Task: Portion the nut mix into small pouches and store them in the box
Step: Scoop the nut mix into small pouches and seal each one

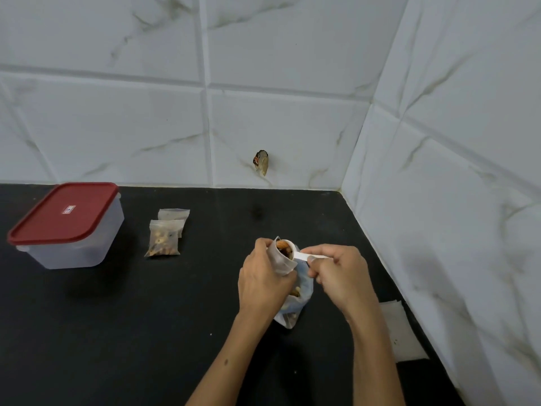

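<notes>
Pinching a thin clear pouch [282, 259], left hand [263, 284]; right hand [341, 276] fingers clamped on a white plastic scoop [295, 253].

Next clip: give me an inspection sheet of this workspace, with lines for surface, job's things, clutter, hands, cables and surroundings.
Surface: black counter, set in a corner.
Job's things: box with red lid on, at the left; two filled pouches beside it, overlapping; small pouch held open over the nut bag; white scoop of nuts at its mouth.
Clutter: flat pale stack by the right wall, perhaps empty pouches.
Hands: left hand grips the small pouch; right hand pinches the scoop handle.
Cables: nothing seen.
Surroundings: white marbled wall tiles; a small unclear thing stuck on the back wall.
</notes>
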Tool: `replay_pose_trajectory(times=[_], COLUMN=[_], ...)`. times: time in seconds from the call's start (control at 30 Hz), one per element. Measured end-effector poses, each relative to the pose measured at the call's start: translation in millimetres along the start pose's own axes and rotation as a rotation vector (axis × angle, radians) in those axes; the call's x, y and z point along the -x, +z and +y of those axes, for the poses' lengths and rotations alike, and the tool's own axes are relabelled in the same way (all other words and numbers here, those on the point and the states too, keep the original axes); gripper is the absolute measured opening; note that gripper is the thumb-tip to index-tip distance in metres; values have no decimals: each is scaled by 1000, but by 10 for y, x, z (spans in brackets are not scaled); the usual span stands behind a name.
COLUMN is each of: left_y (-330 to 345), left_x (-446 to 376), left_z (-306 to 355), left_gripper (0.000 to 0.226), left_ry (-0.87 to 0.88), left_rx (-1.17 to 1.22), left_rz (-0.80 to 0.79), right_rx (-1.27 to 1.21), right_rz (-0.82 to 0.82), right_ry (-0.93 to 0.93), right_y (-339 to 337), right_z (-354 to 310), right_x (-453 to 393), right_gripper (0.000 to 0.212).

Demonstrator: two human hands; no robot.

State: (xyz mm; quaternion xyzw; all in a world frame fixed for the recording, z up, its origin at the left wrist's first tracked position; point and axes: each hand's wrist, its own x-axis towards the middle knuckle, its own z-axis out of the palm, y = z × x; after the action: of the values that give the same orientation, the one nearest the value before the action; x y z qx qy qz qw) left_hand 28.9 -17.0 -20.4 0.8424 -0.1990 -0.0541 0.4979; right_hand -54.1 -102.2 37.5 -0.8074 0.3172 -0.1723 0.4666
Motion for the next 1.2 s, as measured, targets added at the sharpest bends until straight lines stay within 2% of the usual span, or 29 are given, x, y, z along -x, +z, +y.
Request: replay_pose_trajectory(times=[0.1,0.23,0.4,0.53,0.7,0.77,0.83,0.9,1.0,1.1,1.2], left_y=[34,45,49,75,-31,-112,-180,-219,-211,-191,-195], left_x=[-10,-32,-45,-75,-129,-164,-221,-282,-331,-315,-288], left_z=[3,-23,-49,-74,-186,-278,-374,-457,-588,-644,-616], left_gripper=[47,47,47,46,40,41,43,45,46,48,38], left_ry=[-32,-57,-7,5,-61,-105,-183,-309,-504,-653,-685], left_rx=[97,181,243,238,234,243,255,272,366,501,624], left_rz=[-17,-20,6,21,51,71,76,44,-36,-144,-259], right_rx=[307,408,350,224,20,86,263,425,540,581,518], right_rz=[48,71,36,62,127,115,73,63,76,96,105], right_ry=[-181,-266,-317,-284,-176,-115,-27,83,188,175,113], right_y=[20,-16,-50,-67,-32,53,213,392,623,782,856], right_z=[-23,-64,-52,-41,6,90,209,309,419,530,572], right_x=[32,32,38,15,-104,-198,-304,-386,-460,-486,-461], right_gripper=[26,27,26,18,15,16,17,16,17,16,20])
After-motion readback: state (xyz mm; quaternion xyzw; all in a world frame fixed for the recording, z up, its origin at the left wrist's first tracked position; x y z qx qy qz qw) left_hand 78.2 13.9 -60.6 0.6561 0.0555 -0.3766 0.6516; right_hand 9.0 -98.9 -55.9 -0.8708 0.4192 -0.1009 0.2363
